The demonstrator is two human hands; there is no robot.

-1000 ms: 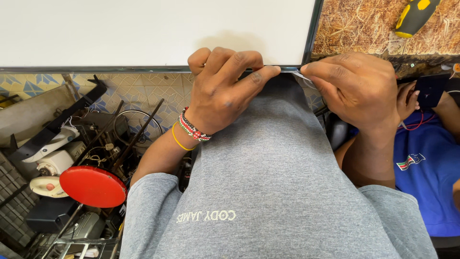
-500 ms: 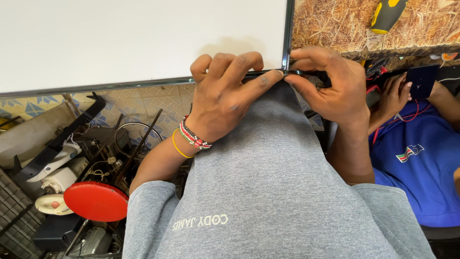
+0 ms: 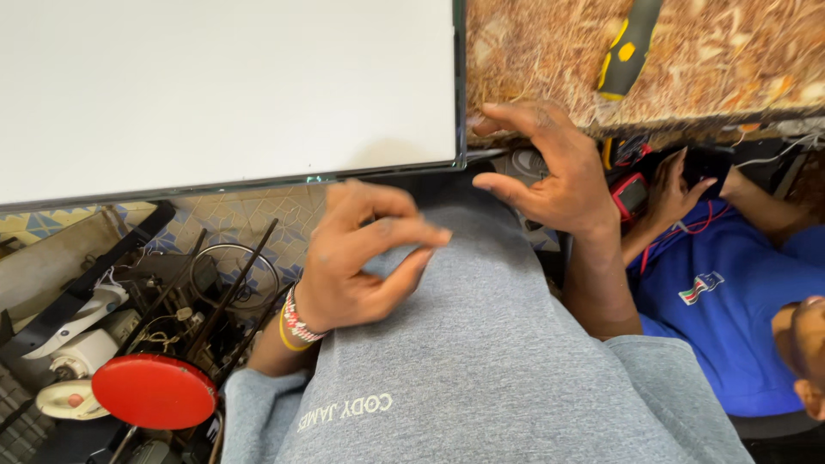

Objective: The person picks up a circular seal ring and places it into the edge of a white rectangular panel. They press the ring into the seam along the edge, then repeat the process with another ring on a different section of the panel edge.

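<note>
A large white flat panel (image 3: 223, 86) with a thin dark frame lies on the worktop in front of me. My left hand (image 3: 361, 258) hovers just below its lower edge, fingers curled and apart, holding nothing; beaded and yellow bands circle its wrist. My right hand (image 3: 550, 172) is at the panel's lower right corner, fingers spread, fingertips touching the corner and the edge of the brown speckled worktop (image 3: 730, 60). My grey shirt (image 3: 481, 369) fills the lower middle.
A yellow and black screwdriver (image 3: 627, 43) lies on the worktop at the top right. Another person in a blue shirt (image 3: 730, 301) sits at the right holding a small red device (image 3: 632, 196). On the floor at the left are a red disc (image 3: 155, 391), white appliances and metal scraps.
Both hands have let go of the panel's lower edge. The left hand dropped away with curled fingers; the right hand opened at the corner. The panel sits further left in view.
</note>
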